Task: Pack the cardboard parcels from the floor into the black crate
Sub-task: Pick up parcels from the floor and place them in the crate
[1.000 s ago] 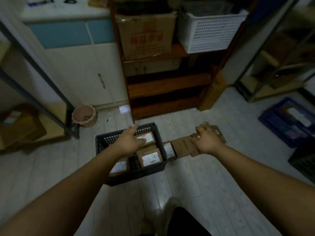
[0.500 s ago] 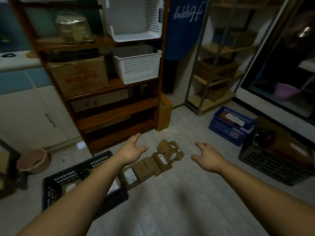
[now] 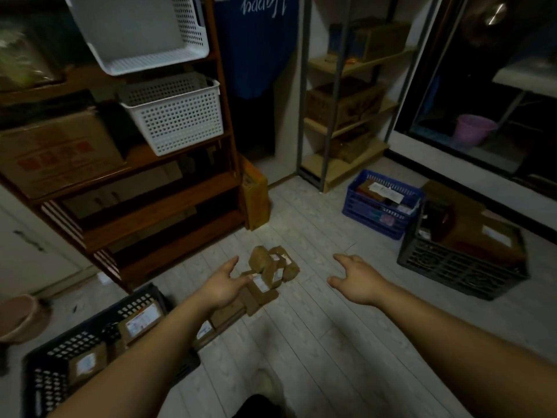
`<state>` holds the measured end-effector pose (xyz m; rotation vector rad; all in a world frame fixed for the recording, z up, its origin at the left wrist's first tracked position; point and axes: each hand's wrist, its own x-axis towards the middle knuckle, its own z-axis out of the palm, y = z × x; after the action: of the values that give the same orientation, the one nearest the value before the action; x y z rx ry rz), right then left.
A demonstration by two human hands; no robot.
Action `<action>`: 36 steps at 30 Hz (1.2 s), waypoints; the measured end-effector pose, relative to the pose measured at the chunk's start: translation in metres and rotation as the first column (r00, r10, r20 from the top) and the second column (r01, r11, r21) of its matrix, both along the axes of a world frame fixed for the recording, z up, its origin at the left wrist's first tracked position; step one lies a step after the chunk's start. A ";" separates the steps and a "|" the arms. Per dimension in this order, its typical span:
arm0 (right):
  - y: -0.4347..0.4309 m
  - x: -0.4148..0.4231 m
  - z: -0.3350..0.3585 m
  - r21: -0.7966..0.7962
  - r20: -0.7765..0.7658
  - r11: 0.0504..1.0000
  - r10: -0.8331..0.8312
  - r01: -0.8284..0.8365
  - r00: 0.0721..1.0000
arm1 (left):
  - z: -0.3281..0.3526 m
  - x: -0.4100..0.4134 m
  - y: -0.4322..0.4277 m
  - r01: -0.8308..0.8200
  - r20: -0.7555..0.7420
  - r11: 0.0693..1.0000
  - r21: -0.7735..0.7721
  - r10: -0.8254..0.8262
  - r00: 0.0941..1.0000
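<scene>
parcels (image 3: 272, 268) just beyond left hand (image 3: 221, 286)

The view swings up and to the right, away from the black slatted plastic crate (image 3: 99, 339), which a second ago sat in the middle and now slides off to the lower left corner. The left hand (image 3: 221, 286), reaching over the crate a second ago, is out of it now, open above the row of small brown cardboard parcels (image 3: 268, 271) on the floor. The right hand (image 3: 357, 282), pressed down on those parcels a second ago, has lifted clear and hangs open, off to their right, over bare floorboards.
</scene>
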<state>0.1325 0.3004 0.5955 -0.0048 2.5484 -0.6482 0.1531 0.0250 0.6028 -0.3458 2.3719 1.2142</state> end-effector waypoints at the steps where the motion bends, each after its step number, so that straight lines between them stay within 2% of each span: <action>1: -0.002 -0.011 -0.004 -0.003 0.014 1.000 0.002 -0.002 1.000 | -0.004 -0.010 0.001 -0.002 0.008 1.000 -0.003 0.002 1.000; 11: 0.002 -0.155 -0.021 0.039 0.071 0.999 -0.033 0.030 0.997 | -0.037 -0.153 0.009 0.031 0.061 0.998 0.050 -0.034 0.998; 15: 0.013 -0.204 -0.025 0.038 0.111 0.998 -0.056 0.052 0.992 | -0.049 -0.199 0.000 0.061 0.095 0.998 0.004 -0.061 0.994; 19: 0.013 -0.249 -0.038 0.052 0.144 0.999 0.005 -0.012 0.990 | -0.066 -0.227 -0.007 -0.001 0.143 1.000 0.002 0.000 0.990; 23: 0.008 -0.296 -0.059 0.042 0.207 0.988 0.137 -0.148 0.969 | -0.083 -0.247 -0.002 -0.101 0.182 0.995 -0.015 0.102 0.978; 28: 0.019 -0.357 -0.097 0.010 0.289 0.933 0.341 -0.359 0.894 | -0.107 -0.271 0.025 -0.274 0.224 0.960 -0.050 0.278 0.934; 30: 0.031 -0.384 -0.113 -0.004 0.333 0.908 0.396 -0.419 0.856 | -0.117 -0.281 0.042 -0.322 0.164 0.942 -0.098 0.334 0.928; 34: 0.047 -0.437 -0.156 -0.051 0.371 0.913 0.394 -0.405 0.841 | -0.154 -0.301 0.067 -0.389 0.227 0.917 -0.082 0.398 0.889; 36: 0.050 -0.460 -0.186 -0.063 0.384 0.930 0.358 -0.363 0.851 | -0.187 -0.309 0.072 -0.353 0.192 0.935 -0.041 0.354 0.915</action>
<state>-0.3278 0.3506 0.4093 -0.3147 2.0860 -0.4320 -0.1564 0.0967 0.4162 -0.8882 2.2008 1.2602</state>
